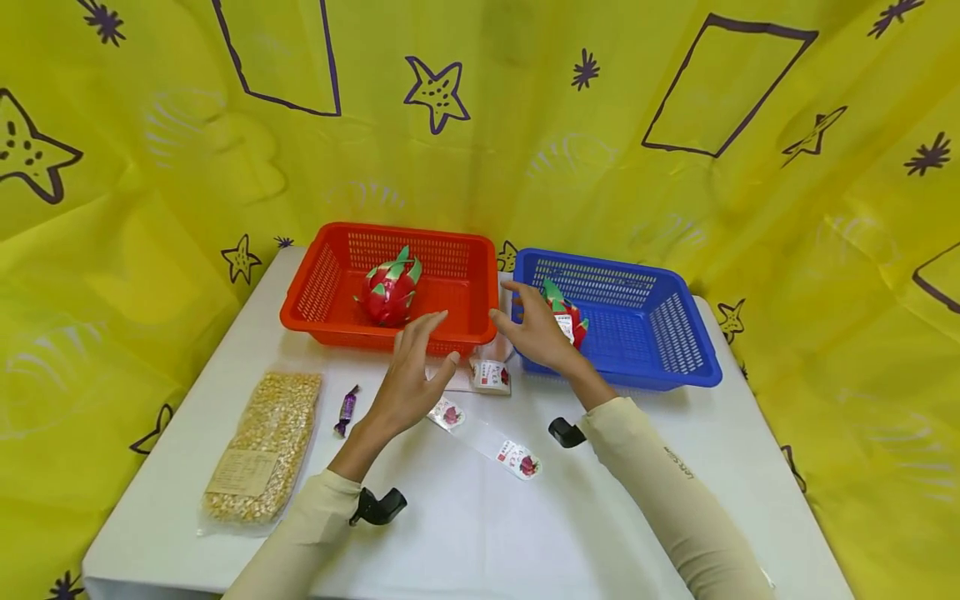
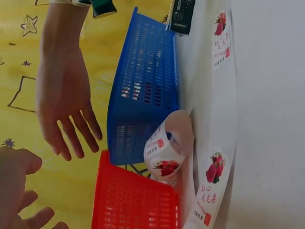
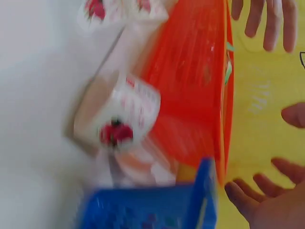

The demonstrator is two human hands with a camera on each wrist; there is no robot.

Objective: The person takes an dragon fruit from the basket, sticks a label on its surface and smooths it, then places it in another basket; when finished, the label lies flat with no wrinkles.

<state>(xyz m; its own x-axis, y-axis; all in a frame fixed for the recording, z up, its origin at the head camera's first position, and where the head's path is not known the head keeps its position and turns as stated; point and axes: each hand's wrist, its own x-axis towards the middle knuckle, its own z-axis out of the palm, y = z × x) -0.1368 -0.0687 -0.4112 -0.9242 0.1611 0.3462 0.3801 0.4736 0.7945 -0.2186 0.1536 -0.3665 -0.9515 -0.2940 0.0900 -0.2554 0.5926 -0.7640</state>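
While my white table (image 1: pixel 465 533) holds a red basket (image 1: pixel 457 296) and, right beside it, a blue basket (image 1: pixel 626 333), my left hand (image 1: pixel 407 375) is by the red one and my right hand (image 1: pixel 536 329) by the blue, fingers loosely spread. One dragon fruit (image 1: pixel 388 293) sits in red, a stickered dragon fruit (image 1: pixel 578 328) in blue, label roll (image 1: pixel 491 375) just out front.

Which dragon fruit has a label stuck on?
The dragon fruit in the blue basket, beside the right hand: a white label shows on it. The other fruit, in the red basket, shows none.
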